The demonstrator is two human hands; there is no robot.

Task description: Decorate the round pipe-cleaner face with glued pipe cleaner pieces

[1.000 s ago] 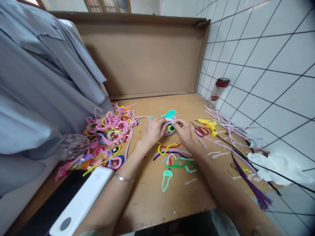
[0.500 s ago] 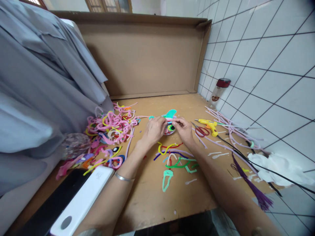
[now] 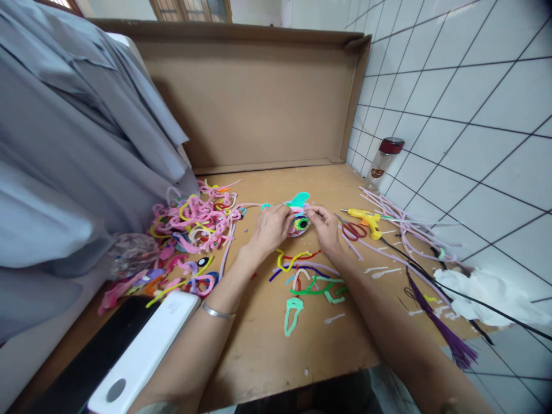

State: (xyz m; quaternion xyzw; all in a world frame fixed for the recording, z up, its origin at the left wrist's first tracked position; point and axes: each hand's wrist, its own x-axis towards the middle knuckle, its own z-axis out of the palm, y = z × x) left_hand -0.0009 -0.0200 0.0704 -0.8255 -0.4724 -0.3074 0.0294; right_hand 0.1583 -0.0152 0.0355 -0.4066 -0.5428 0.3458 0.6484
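A small fish-like figure (image 3: 297,214) made of fuzzy pipe cleaners lies on the table, with a turquoise fin on top and a round green, yellow and black eye. My left hand (image 3: 274,225) grips its left side, fingers closed and partly covering it. At its right edge my right hand (image 3: 323,223) has thumb and forefinger pinched together; a pale pink strand seems to run to the fingertips. Closer to me lie loose pipe cleaners: a yellow one (image 3: 293,263), green ones (image 3: 317,288) and a mint loop (image 3: 293,317).
On the left is a tangled heap of pink pipe cleaners (image 3: 202,221), beside a white device (image 3: 144,351). To the right lie red-handled scissors (image 3: 354,230), a yellow glue gun (image 3: 366,221), a purple tassel (image 3: 448,336) and white tissue (image 3: 491,296). A jar (image 3: 383,161) stands near the tiled wall.
My right hand has shifted slightly right along the figure's top, uncovering more of the eye. My left hand stays in place.
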